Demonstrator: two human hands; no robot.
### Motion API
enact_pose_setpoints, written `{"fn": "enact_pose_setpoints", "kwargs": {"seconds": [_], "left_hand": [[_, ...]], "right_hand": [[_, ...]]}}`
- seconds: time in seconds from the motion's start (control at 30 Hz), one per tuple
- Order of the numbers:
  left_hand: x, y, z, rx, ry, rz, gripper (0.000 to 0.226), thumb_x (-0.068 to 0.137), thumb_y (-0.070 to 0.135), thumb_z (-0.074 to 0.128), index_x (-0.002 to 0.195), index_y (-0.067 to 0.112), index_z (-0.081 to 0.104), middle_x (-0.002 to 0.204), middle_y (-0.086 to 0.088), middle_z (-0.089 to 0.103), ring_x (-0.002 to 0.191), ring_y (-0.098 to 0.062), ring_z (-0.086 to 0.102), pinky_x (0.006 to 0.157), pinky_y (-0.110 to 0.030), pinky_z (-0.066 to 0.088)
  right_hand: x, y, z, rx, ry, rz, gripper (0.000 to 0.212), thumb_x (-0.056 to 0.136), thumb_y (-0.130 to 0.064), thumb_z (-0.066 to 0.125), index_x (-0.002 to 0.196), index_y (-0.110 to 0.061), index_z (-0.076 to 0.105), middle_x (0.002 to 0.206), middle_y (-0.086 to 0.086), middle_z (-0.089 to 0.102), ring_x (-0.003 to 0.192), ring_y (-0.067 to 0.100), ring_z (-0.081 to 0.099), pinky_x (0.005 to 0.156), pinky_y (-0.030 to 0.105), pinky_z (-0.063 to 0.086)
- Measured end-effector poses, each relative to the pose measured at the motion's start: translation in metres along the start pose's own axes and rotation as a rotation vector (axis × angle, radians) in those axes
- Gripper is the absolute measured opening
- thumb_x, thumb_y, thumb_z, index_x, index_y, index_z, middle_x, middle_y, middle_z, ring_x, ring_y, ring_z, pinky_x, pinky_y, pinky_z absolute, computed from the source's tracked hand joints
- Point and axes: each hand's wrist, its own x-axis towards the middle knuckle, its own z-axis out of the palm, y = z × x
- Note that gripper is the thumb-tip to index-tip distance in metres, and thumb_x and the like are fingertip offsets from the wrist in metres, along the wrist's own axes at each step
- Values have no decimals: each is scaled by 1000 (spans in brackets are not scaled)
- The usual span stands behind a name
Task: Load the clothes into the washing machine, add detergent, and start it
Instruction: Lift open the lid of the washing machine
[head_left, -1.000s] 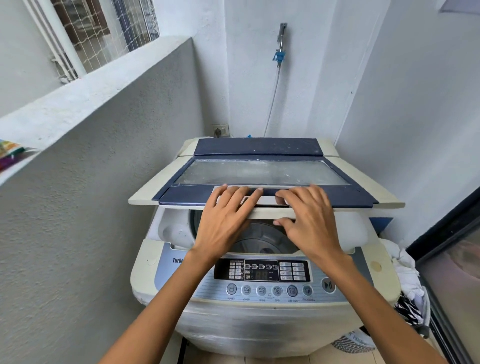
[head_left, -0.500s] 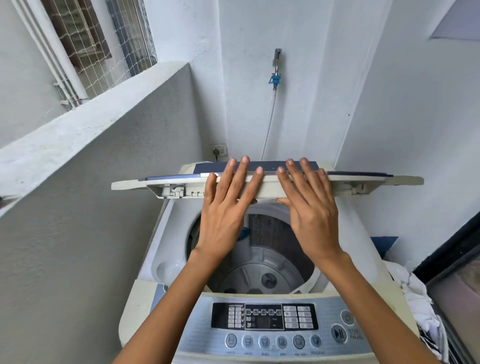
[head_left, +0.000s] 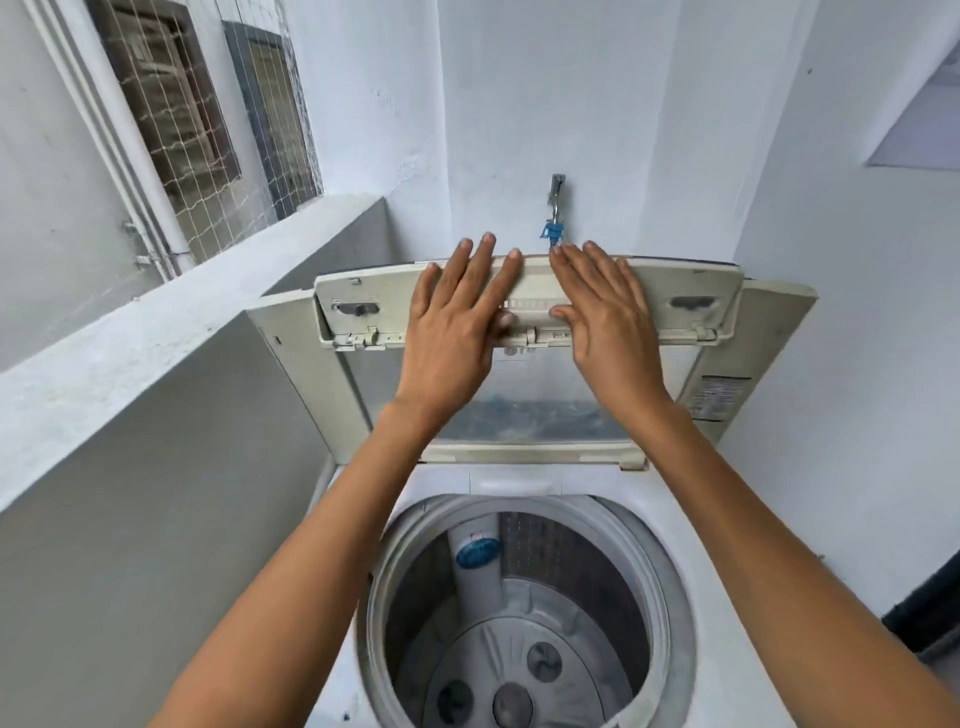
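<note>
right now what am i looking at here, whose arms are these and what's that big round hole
There is one picture, taken by a wide-angle camera worn on a person's head, looking forward and down, so the arms are the wearer's own. The round hole is the drum of a top-loading washing machine. Its folding lid stands tipped up at the back. The left hand and right hand lie flat against the lid's folded panel, fingers straight, pressing it rather than gripping; neither holds anything. On the wall behind is a tap with a blue fitting.
</note>
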Motion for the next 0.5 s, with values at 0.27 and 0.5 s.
{"fn": "enact_pose_setpoints", "kwargs": {"seconds": [0.27, 0.5], "left_hand": [[56, -27, 38, -47, -183, -36, 70, 88, 60, 30, 147, 24, 28, 156, -6, 24, 144, -25, 18, 114, -43, 10], [80, -43, 65, -16, -254, -38, 65, 94, 52, 39, 150, 27, 17, 158, -2, 15, 146, -21, 9, 116, -39, 1]], "right_hand": [[56, 31, 37, 54, -167, 75, 46, 95, -14, 48, 140, -12, 41, 147, 3, 41, 140, 22, 30, 114, 32, 14], [77, 50, 62, 14, -253, 97, 46, 99, -21, 40, 144, -17, 33, 151, -2, 34, 143, 17, 22, 114, 31, 11]]}}
